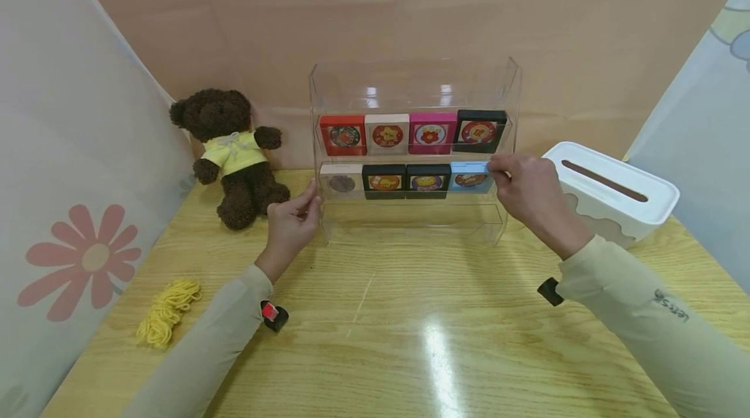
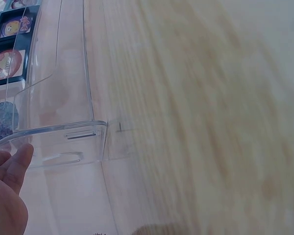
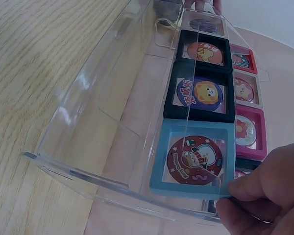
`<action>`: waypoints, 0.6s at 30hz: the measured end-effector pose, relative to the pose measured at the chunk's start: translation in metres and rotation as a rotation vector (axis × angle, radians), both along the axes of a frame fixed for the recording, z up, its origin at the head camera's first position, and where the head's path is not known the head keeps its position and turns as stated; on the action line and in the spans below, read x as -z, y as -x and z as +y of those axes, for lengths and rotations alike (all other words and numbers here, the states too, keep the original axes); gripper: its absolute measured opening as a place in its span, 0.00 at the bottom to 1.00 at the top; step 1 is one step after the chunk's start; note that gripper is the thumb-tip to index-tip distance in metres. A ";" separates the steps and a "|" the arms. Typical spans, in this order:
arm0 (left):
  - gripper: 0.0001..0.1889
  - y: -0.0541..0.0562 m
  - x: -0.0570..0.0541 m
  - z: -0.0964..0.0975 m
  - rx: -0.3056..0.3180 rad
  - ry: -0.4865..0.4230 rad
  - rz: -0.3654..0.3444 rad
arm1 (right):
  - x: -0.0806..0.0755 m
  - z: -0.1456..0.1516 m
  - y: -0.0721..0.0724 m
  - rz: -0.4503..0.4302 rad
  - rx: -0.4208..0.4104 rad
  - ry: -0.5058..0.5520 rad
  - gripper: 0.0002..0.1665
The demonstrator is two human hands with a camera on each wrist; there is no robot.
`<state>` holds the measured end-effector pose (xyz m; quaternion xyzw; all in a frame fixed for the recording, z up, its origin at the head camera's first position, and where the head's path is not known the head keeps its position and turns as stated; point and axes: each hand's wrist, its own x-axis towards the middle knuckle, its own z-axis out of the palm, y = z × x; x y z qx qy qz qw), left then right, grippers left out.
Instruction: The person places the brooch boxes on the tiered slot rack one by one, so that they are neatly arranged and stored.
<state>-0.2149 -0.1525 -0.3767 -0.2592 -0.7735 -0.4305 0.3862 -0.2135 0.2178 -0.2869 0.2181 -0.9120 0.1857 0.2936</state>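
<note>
A clear acrylic display rack holds two rows of small square frames with round badges inside. At the right end of the lower row, my right hand pinches the light blue frame by its outer upper corner, thumb in front and fingers behind. Its badge shows a snowman on dark red. Beside it stand two black frames and a pale frame. My left hand grips the rack's left side edge between thumb and fingers; the left wrist view shows only part of this hand.
In the upper row are a red frame, a pale one, a pink one and a black one. A brown teddy bear sits left of the rack. Yellow yarn lies at the front left. The white tissue box stands near my right forearm.
</note>
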 end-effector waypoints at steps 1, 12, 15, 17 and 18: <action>0.16 0.000 0.000 0.000 0.001 0.001 0.000 | 0.000 0.000 0.000 -0.017 0.003 0.000 0.10; 0.16 0.000 -0.001 0.001 -0.007 0.000 -0.002 | -0.001 -0.001 -0.001 -0.076 0.005 -0.006 0.09; 0.16 0.000 -0.001 0.002 -0.004 0.002 0.014 | 0.000 -0.001 0.000 -0.069 0.000 -0.005 0.09; 0.16 0.000 -0.001 0.003 -0.005 0.000 0.020 | 0.001 -0.001 -0.001 -0.061 -0.003 -0.001 0.09; 0.16 -0.001 -0.001 0.003 -0.009 0.001 0.018 | 0.002 -0.002 -0.001 -0.056 -0.004 0.002 0.09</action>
